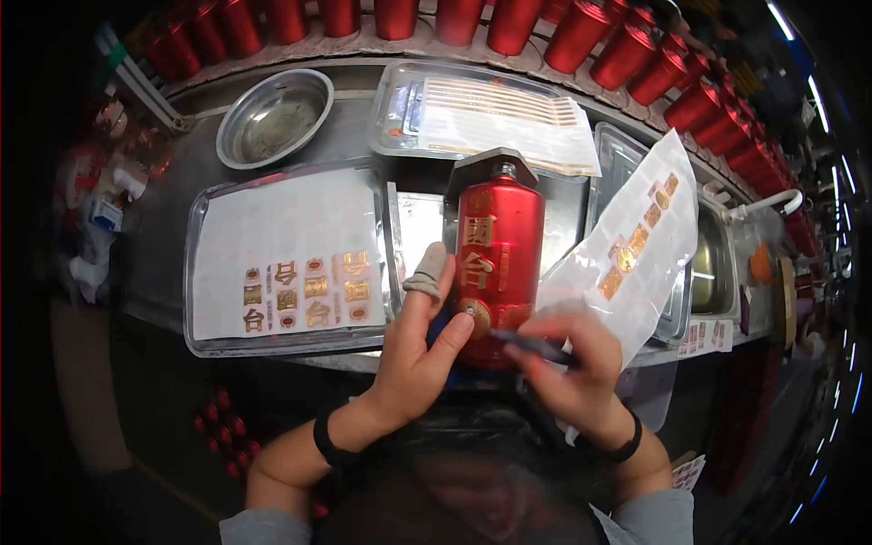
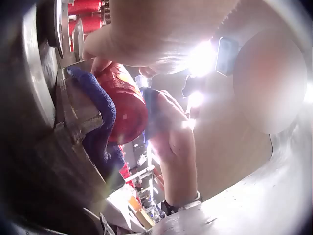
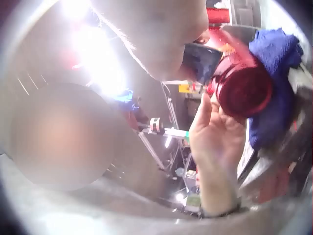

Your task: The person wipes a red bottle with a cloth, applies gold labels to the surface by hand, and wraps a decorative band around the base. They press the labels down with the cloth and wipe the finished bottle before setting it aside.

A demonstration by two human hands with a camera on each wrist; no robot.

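A red bottle (image 1: 510,245) with gold characters lies neck away from the body, its base showing in the left wrist view (image 2: 128,117) and right wrist view (image 3: 245,93). The left hand (image 1: 411,350) grips its left side near the base, thumb on the front by a round gold emblem, index finger wrapped in a pale cover. Pinched in the right hand (image 1: 577,363) is a dark flat-ended tool (image 1: 542,348), its tip at the bottle's lower front. A blue cloth (image 3: 279,73) lies beneath the bottle. The tool's contact point is blurred.
On the left, a tray (image 1: 193,272) bears a sheet of gold stickers (image 1: 282,218). Behind are a metal bowl (image 1: 275,118) and another tray with striped sheets (image 1: 509,127). A sticker strip (image 1: 636,236) lies right of the bottle. Red bottles (image 1: 395,18) line the back; a sink (image 1: 713,272) is at right.
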